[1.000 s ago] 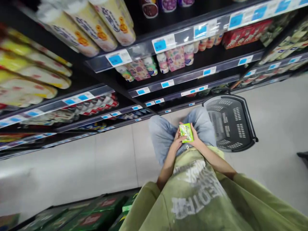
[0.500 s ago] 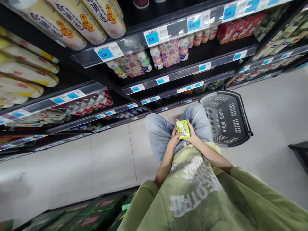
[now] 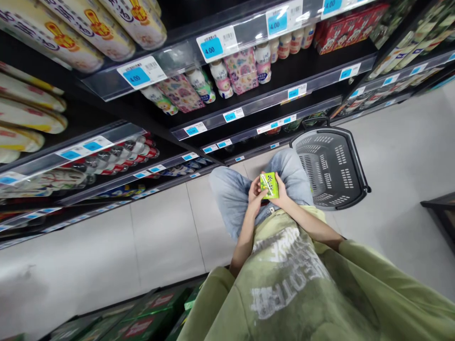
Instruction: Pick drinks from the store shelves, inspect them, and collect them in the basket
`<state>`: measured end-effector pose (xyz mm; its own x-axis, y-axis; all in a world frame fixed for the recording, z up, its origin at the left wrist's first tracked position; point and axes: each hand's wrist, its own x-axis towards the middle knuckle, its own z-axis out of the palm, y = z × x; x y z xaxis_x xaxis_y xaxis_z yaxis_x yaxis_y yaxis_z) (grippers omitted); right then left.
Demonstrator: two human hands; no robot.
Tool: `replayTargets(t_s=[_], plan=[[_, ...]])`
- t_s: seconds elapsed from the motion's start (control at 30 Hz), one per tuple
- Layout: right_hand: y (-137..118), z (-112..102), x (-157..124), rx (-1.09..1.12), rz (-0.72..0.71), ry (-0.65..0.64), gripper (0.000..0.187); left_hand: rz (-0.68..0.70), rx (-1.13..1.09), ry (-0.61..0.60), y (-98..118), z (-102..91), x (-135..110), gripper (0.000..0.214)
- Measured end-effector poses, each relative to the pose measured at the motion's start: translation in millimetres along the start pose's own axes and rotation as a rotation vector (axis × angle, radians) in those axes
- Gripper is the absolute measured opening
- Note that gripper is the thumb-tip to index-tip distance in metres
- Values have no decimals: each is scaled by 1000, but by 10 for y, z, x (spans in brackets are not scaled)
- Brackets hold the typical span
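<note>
A small bright green packet (image 3: 269,185) with dark lettering is held above my lap, its printed face turned up. My left hand (image 3: 255,194) grips its left edge, the thumb lying over the lower left corner. Around the right edge, my right hand (image 3: 282,192) is closed on the same packet, with its fingers partly hidden behind it. Both my knees (image 3: 229,184) in light blue jeans are bent beneath the hands.
A grey shopping basket (image 3: 330,166) stands on the tiled floor (image 3: 167,222) by my right knee. Ahead rise dark shelves with bottles (image 3: 221,78), a red carton (image 3: 348,28) and price tags. Green boxes (image 3: 142,317) are stacked behind me to the left.
The view has shifted slightly, so the shelves sit a little higher and further left. Both hands stay on the packet, which is tilted a little differently.
</note>
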<state>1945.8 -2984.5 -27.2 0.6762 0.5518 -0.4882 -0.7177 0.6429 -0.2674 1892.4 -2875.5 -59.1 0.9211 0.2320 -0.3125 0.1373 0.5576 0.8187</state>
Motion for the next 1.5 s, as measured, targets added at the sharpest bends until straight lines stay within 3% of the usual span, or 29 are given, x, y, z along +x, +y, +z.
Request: replayTargets(t_s=[0.1,0.27,0.33,0.47,0.7,0.93,1.5], plan=[[21,-84,84,23,-94,114,45,95,124,52,-79,-16,71,70],[56,-211,197,14,-224,300,33,175,341,-80,-224,-52,135,63],[75,-246,223,-11,-282,321,29,190,386,-67,-253,-60,146,64],[96,-282,245,-47,-262,323,32,80,322,53,-265,-60,163,51],[84,-260,236,-24,-275,309,36,-146,-56,192,-280,-76,229,48],[111,-251,195,-169,-230,243,43,-78,-32,290,-300,-88,293,28],[106,-237,206,-181,-229,281,42,-45,-4,239,-306,-73,259,27]])
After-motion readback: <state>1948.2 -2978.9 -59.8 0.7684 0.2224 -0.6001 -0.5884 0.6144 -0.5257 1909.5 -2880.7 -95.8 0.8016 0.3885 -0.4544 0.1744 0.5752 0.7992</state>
